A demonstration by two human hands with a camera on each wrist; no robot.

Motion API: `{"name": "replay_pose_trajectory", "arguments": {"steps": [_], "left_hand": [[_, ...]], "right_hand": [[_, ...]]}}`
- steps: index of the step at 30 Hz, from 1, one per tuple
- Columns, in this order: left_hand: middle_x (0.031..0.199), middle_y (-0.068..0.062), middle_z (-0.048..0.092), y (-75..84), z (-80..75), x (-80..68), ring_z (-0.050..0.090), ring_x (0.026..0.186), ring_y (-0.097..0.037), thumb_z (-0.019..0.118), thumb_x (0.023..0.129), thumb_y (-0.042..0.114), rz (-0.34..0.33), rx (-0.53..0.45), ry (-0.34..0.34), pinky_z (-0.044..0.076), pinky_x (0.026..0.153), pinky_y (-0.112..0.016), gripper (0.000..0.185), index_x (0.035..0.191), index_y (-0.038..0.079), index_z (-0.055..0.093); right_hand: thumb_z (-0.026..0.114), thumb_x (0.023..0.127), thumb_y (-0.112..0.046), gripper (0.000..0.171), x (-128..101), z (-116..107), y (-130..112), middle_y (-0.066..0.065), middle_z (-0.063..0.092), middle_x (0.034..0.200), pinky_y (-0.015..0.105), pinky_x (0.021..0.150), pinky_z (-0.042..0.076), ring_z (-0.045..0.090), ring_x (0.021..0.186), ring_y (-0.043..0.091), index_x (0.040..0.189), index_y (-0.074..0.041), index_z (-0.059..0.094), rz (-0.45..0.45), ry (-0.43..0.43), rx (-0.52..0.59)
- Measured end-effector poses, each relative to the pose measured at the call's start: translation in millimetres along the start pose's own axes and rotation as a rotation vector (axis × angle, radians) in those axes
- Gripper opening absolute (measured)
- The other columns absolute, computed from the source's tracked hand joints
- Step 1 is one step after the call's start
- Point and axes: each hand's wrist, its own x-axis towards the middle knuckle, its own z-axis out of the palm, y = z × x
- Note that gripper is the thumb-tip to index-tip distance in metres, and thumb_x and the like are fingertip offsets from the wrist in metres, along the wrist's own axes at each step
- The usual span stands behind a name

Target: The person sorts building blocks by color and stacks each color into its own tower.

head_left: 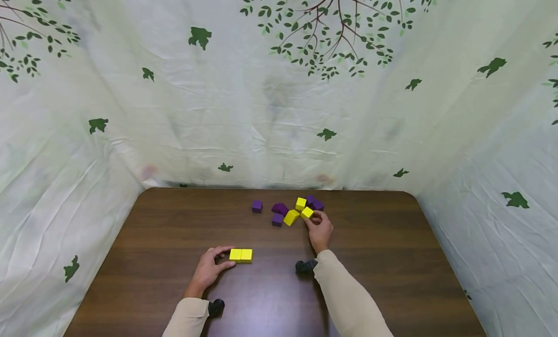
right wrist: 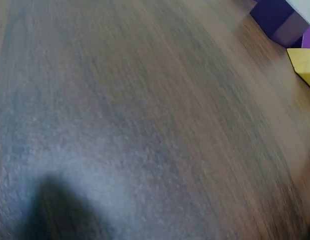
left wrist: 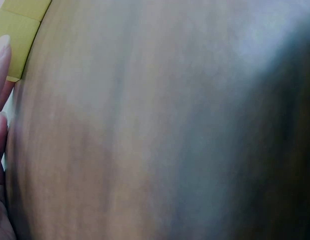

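Two yellow blocks sit side by side on the wooden table point(head_left: 270, 288). My left hand point(head_left: 208, 268) holds the left yellow block point(head_left: 235, 255) between thumb and fingers; the right yellow block point(head_left: 246, 256) is flush against it. In the left wrist view a fingertip point(left wrist: 1, 50) lies against a yellow block point(left wrist: 17, 42). Farther back, my right hand point(head_left: 321, 232) pinches a yellow cube point(head_left: 307, 213) at the right side of a loose cluster. Next to that cube are another yellow cube point(head_left: 301, 204) and a tilted yellow block point(head_left: 291, 217).
Several purple blocks belong to the cluster, among them a purple block point(head_left: 277, 220) at its front and a purple block point(head_left: 318, 205) beyond my right fingers. One purple cube point(head_left: 257, 206) stands apart to the left. A patterned white curtain point(head_left: 279, 109) hangs behind the table.
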Motion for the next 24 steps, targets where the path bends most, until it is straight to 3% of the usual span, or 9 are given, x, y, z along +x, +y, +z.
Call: {"name": "replay_pose_trajectory", "arguments": {"steps": [24], "left_hand": [[0.098, -0.001, 0.065, 1.3, -0.7, -1.2, 0.052, 0.089, -0.017, 0.083, 0.073, 0.011, -0.005, -0.008, -0.003, 0.042, 0.078, -0.032, 0.039, 0.11, 0.014, 0.073]], "right_hand": [[0.08, 0.078, -0.009, 0.035, -14, -11, -1, 0.013, 0.071, 0.099, 0.041, 0.083, 0.05, 0.066, 0.093, 0.027, 0.11, -0.002, 0.069, -0.024, -0.051, 0.056]]}}
